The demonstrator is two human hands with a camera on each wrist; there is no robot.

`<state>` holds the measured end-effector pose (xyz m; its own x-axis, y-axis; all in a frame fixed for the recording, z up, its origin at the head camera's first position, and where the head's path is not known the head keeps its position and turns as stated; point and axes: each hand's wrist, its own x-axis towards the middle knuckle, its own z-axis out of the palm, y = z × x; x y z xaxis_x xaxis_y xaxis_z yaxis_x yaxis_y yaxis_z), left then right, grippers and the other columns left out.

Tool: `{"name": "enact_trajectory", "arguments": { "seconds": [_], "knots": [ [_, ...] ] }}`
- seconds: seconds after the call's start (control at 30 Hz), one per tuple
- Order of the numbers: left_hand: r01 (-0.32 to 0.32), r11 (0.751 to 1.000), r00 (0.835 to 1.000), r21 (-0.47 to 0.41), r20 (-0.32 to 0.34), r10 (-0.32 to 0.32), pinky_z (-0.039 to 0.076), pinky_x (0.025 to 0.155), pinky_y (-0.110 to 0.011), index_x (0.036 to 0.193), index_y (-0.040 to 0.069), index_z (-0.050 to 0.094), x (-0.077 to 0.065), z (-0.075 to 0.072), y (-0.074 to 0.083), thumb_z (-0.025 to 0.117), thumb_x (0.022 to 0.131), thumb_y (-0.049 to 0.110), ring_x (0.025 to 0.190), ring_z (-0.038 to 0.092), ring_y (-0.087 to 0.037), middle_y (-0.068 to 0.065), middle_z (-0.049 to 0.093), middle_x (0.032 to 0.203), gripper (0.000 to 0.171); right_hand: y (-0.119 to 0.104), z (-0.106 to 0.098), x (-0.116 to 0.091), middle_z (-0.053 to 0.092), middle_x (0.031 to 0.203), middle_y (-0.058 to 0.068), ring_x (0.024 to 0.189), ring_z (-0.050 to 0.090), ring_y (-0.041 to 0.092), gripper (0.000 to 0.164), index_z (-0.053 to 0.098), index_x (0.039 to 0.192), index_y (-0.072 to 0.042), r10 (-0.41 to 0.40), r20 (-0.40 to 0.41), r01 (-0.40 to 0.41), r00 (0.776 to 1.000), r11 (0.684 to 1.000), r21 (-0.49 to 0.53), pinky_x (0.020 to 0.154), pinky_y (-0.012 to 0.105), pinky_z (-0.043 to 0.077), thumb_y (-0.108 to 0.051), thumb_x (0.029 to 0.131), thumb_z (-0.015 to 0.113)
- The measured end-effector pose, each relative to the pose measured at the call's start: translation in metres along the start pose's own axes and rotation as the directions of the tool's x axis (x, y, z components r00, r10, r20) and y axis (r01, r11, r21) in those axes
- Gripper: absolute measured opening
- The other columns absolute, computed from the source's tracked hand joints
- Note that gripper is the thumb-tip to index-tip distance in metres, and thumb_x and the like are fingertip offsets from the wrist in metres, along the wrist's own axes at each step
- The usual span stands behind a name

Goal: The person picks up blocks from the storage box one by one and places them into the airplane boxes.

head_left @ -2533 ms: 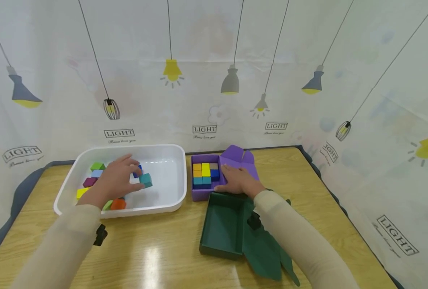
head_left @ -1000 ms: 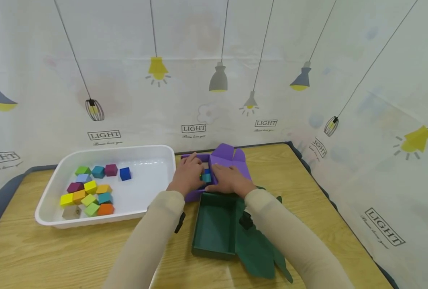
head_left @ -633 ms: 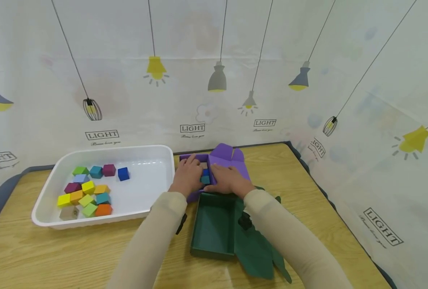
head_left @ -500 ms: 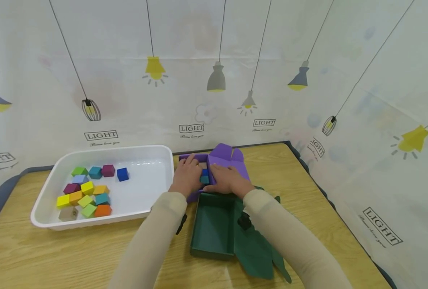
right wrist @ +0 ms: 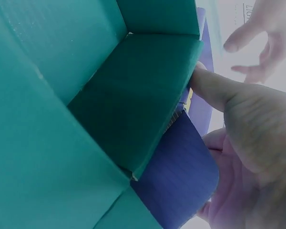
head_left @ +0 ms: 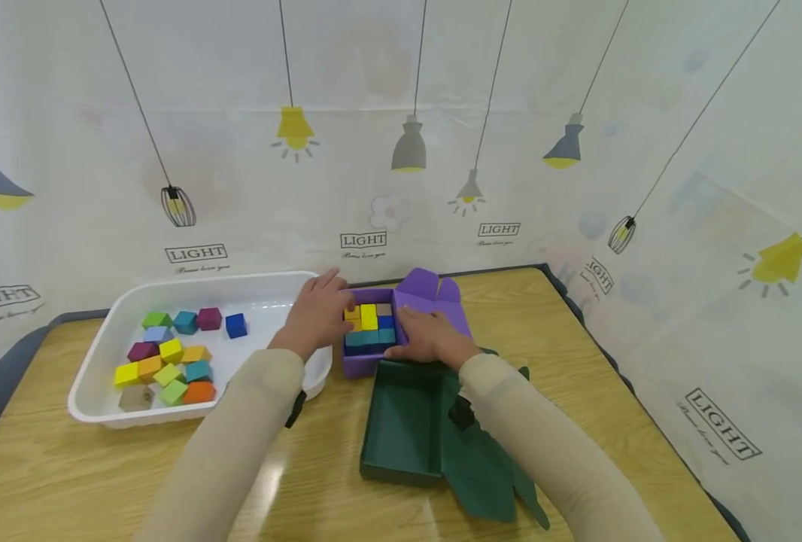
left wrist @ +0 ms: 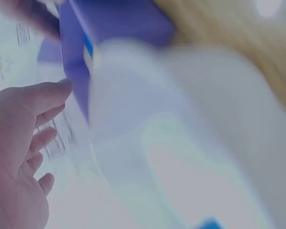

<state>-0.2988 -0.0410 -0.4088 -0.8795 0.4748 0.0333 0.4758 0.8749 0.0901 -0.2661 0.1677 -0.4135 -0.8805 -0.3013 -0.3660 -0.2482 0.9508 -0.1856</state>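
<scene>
My left hand (head_left: 316,312) hovers between the white tray and the purple box (head_left: 360,366), fingers loosely bent and holding nothing; the left wrist view shows the same bare hand beside the box wall. Inside the purple box, cube blocks (head_left: 369,316) lie packed in rows: orange, yellow, grey and blue behind, teal in front. My right hand (head_left: 431,335) holds the box at its right side, thumb at the front corner and fingers over the lid side. In the right wrist view, a purple flap (right wrist: 181,171) partly hides its fingers.
The white tray (head_left: 265,384) at left holds several loose cubes (head_left: 171,350) in mixed colours. A dark green box (head_left: 404,425) stands open in front of the purple one, its flaps (head_left: 485,467) spread rightward. A printed curtain (head_left: 401,203) borders the table behind.
My left hand carried a teal cube from the tray into the purple box, pressed there, then let go and drew back leftward. The right hand has stayed on the box.
</scene>
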Motion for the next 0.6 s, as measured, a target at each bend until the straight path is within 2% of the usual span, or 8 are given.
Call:
{"name": "enact_trajectory", "arguments": {
  "seconds": [0.17, 0.37, 0.5, 0.6],
  "knots": [
    [0.025, 0.999, 1.0, -0.025, 0.019, -0.024, 0.019, 0.121, -0.059, 0.105, 0.014, 0.072, -0.031, -0.013, -0.05, 0.076, 0.084, 0.026, 0.149, 0.022, -0.037, -0.013, 0.052, 0.141, 0.025, 0.002, 0.001, 0.0, 0.023, 0.162, 0.011, 0.151, 0.023, 0.024, 0.092, 0.016, 0.156, -0.007, 0.014, 0.0, -0.014, 1.0, 1.0, -0.001, 0.124, 0.05, 0.016, -0.056, 0.091, 0.058],
    [0.122, 0.991, 0.992, -0.053, 0.049, -0.119, 0.017, 0.118, -0.065, 0.104, 0.012, 0.073, -0.076, -0.023, -0.104, 0.078, 0.082, 0.02, 0.146, 0.021, -0.044, -0.019, 0.054, 0.138, 0.024, 0.005, 0.001, 0.0, 0.022, 0.163, 0.011, 0.151, 0.022, 0.024, 0.092, 0.016, 0.156, -0.007, 0.013, 0.008, -0.013, 1.0, 1.0, 0.001, 0.124, 0.051, 0.016, -0.057, 0.091, 0.057],
    [0.152, 0.987, 0.987, -0.046, 0.067, -0.148, 0.017, 0.115, -0.069, 0.102, 0.011, 0.074, -0.099, -0.027, -0.132, 0.079, 0.08, 0.018, 0.143, 0.023, -0.048, -0.021, 0.057, 0.132, 0.024, 0.005, 0.001, 0.0, 0.021, 0.163, 0.01, 0.152, 0.021, 0.024, 0.092, 0.015, 0.156, -0.008, 0.013, 0.012, -0.013, 1.0, 1.0, 0.001, 0.124, 0.052, 0.016, -0.057, 0.091, 0.057],
    [0.167, 0.985, 0.983, -0.04, 0.088, -0.163, 0.017, 0.113, -0.071, 0.099, 0.01, 0.074, -0.113, -0.026, -0.147, 0.079, 0.078, 0.017, 0.141, 0.023, -0.051, -0.023, 0.058, 0.128, 0.022, 0.005, 0.002, 0.001, 0.021, 0.163, 0.01, 0.152, 0.021, 0.023, 0.093, 0.015, 0.156, -0.008, 0.012, 0.014, -0.012, 1.0, 1.0, -0.001, 0.124, 0.052, 0.016, -0.058, 0.091, 0.057]
  ]
}}
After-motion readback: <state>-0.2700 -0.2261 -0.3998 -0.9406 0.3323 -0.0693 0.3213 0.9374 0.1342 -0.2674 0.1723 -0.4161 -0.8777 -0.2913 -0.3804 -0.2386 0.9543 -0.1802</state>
